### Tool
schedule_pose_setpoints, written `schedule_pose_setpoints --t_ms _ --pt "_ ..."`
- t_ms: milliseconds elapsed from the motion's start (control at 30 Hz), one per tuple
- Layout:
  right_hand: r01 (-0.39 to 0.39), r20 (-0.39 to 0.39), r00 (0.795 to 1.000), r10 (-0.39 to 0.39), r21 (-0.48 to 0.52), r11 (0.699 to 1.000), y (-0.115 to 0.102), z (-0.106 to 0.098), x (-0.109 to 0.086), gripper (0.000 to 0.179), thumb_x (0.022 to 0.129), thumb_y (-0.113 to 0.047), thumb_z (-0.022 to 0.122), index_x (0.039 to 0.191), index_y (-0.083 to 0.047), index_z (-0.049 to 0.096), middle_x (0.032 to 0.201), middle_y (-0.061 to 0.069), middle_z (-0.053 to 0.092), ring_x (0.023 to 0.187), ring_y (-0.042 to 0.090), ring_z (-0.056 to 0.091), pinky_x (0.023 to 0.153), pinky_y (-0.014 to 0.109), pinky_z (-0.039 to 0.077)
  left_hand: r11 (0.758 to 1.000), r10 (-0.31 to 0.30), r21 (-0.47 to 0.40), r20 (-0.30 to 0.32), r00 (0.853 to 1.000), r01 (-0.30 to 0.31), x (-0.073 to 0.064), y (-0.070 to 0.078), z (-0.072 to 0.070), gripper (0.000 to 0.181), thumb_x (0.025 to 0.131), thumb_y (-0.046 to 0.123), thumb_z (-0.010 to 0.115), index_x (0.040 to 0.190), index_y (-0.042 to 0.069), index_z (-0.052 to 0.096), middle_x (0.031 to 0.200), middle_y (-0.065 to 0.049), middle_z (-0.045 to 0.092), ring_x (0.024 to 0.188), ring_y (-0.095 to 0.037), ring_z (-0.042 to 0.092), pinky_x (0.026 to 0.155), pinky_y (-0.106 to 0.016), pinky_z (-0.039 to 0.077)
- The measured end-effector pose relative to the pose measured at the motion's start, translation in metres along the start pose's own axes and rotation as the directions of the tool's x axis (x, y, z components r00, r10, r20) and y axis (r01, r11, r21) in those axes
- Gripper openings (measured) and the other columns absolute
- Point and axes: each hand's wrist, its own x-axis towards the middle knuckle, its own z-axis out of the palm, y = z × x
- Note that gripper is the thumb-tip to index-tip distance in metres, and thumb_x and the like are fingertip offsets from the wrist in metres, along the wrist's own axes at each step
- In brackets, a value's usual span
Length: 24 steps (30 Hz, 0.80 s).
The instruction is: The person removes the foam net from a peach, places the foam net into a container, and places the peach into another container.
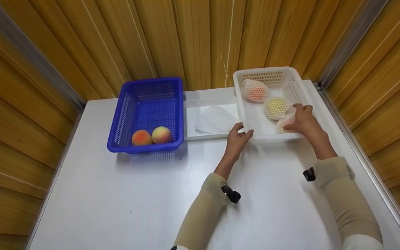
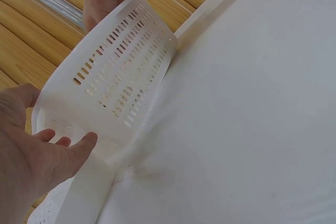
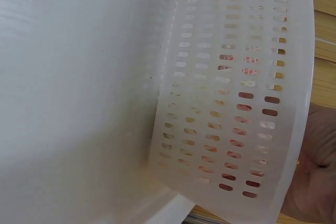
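A white plastic basket (image 1: pixel 260 133) at the right holds netted fruit. In its front right corner my right hand (image 1: pixel 306 121) reaches over the rim and grips a peach in a white foam net (image 1: pixel 286 124). The palm side is hidden; in the right wrist view the basket wall (image 3: pixel 210 129) covers the fingers. My left hand (image 1: pixel 236 140) holds the basket's front left corner, thumb on the front wall and fingers along the left side. Beside the gripped peach lie a yellowish netted fruit (image 1: pixel 275 107) and a reddish netted peach (image 1: pixel 255 91).
At the left stands a blue basket (image 1: pixel 116 128) with two bare peaches (image 1: pixel 161 134) near its front wall. Between the baskets a shallow white tray (image 1: pixel 210 137) holds empty foam netting (image 1: pixel 215 119). Wood-look panels (image 1: pixel 193 41) rise behind the white table (image 1: pixel 151 201).
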Motion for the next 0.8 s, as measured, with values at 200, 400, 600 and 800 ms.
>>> schedule_pose_setpoints --t_ms 200,400,600,800 --pt "0.058 0.075 0.996 -0.049 -0.131 0.99 0.0005 -0.0026 0.0035 0.084 0.088 -0.025 0.078 0.14 0.021 0.031 0.13 0.047 0.042 0.119 0.059 0.046 0.099 0.066 0.042 1.0 0.003 -0.005 -0.001 1.0 -0.003 0.0005 0.0013 0.0005 0.047 0.095 0.016 0.072 0.137 0.002 0.058 0.138 -0.01 0.059 0.101 -0.014 0.067 0.082 -0.03 0.057" --pt "0.092 0.17 0.983 -0.064 -0.16 0.983 -0.0016 -0.005 0.0062 0.081 0.088 -0.028 0.077 0.133 0.025 0.035 0.129 0.044 0.042 0.117 0.052 0.045 0.1 0.064 0.041 1.0 0.017 -0.01 0.006 1.0 -0.017 0.0007 0.0008 0.0014 0.044 0.095 0.015 0.071 0.136 0.002 0.059 0.136 -0.01 0.06 0.101 -0.014 0.068 0.082 -0.03 0.057" --pt "0.08 0.223 0.974 -0.039 -0.178 0.981 -0.0056 -0.0043 0.0078 0.086 0.088 -0.029 0.078 0.142 0.02 0.032 0.139 0.042 0.04 0.126 0.054 0.042 0.105 0.065 0.038 1.0 0.015 -0.004 0.003 1.0 -0.015 0.0007 -0.0014 0.0006 0.046 0.095 0.016 0.072 0.136 0.002 0.058 0.138 -0.011 0.059 0.102 -0.014 0.068 0.083 -0.031 0.057" --pt "0.059 0.22 0.975 -0.017 -0.182 0.982 -0.0059 -0.0012 0.0093 0.084 0.087 -0.031 0.08 0.146 0.012 0.038 0.142 0.036 0.045 0.125 0.049 0.047 0.104 0.064 0.041 1.0 0.01 -0.021 -0.001 1.0 -0.01 -0.0004 -0.0018 0.0001 0.041 0.094 0.017 0.073 0.132 0.007 0.061 0.142 -0.016 0.057 0.104 -0.015 0.067 0.084 -0.032 0.057"
